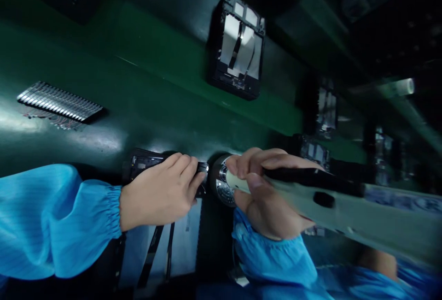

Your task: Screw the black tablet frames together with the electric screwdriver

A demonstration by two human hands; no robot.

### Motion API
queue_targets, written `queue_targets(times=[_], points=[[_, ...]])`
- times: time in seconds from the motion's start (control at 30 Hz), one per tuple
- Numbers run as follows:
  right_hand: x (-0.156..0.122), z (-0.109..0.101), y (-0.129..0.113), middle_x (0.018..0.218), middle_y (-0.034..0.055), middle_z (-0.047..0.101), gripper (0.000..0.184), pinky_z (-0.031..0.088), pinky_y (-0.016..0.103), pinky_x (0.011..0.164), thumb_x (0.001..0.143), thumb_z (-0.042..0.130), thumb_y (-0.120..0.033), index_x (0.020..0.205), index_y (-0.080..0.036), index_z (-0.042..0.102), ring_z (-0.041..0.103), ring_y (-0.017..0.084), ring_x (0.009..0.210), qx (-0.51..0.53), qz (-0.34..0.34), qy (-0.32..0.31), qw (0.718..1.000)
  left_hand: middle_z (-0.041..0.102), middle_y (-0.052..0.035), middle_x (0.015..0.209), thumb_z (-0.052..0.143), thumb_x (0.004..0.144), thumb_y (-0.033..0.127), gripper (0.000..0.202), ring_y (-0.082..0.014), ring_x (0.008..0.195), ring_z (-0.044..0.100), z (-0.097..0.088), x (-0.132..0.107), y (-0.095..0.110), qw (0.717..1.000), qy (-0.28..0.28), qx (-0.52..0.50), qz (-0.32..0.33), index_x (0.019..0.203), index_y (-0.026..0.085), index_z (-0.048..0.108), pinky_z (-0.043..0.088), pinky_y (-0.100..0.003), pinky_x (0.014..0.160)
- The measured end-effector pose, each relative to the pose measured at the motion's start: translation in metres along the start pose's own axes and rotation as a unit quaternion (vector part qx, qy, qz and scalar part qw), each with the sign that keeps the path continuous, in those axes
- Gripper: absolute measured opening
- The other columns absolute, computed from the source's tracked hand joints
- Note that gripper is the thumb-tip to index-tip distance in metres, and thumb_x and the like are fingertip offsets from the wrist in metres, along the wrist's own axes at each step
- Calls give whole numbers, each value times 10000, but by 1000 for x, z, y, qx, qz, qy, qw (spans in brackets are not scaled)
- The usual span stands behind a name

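Observation:
My right hand [267, 203] is wrapped round a pale green and black electric screwdriver [348, 212], whose body runs off to the right. The driver's front end points left into a round metal dish [220, 178]; its tip is hidden, and I cannot tell what the dish holds. My left hand [164, 189] lies over the upper part of an opened tablet-like device [188, 240], its fingers curled at the black edge by the dish. White panels and dark ribbon cables show below this hand. Whether the fingers also pinch a small part cannot be made out.
Another opened device [241, 44] lies on the green bench mat [138, 83], with more blurred ones [326, 108] farther right. A ridged metallic strip block [60, 102] with thin wires sits at left. Another person's hand [378, 263] shows at lower right.

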State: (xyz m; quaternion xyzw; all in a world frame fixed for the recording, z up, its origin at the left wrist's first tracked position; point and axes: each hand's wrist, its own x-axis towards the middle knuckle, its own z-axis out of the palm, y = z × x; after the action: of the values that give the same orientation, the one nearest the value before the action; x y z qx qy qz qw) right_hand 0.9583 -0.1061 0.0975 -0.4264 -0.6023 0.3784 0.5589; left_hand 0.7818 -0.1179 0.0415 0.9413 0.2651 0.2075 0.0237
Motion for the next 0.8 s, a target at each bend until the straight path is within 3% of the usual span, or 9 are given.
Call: queue_targets(times=[0.27, 0.8], points=[[-12, -39, 6, 705, -19, 575, 323, 505, 285, 536, 689, 671, -47, 955, -217, 737, 573, 136, 662, -5, -50, 92, 995, 691, -296, 1170, 554, 975, 234, 362, -393, 1099, 688, 1, -6, 2, 1000, 5, 2, 20, 1208, -14, 676, 582, -517, 904], [-12, -32, 25, 664, -30, 571, 268, 485, 313, 516, 665, 701, -62, 860, -245, 724, 553, 152, 615, 11, -27, 105, 994, 671, -311, 1217, 578, 974, 349, 486, -417, 1112, 683, 3, -8, 4, 999, -1, 26, 22, 1239, -49, 660, 573, -525, 940]])
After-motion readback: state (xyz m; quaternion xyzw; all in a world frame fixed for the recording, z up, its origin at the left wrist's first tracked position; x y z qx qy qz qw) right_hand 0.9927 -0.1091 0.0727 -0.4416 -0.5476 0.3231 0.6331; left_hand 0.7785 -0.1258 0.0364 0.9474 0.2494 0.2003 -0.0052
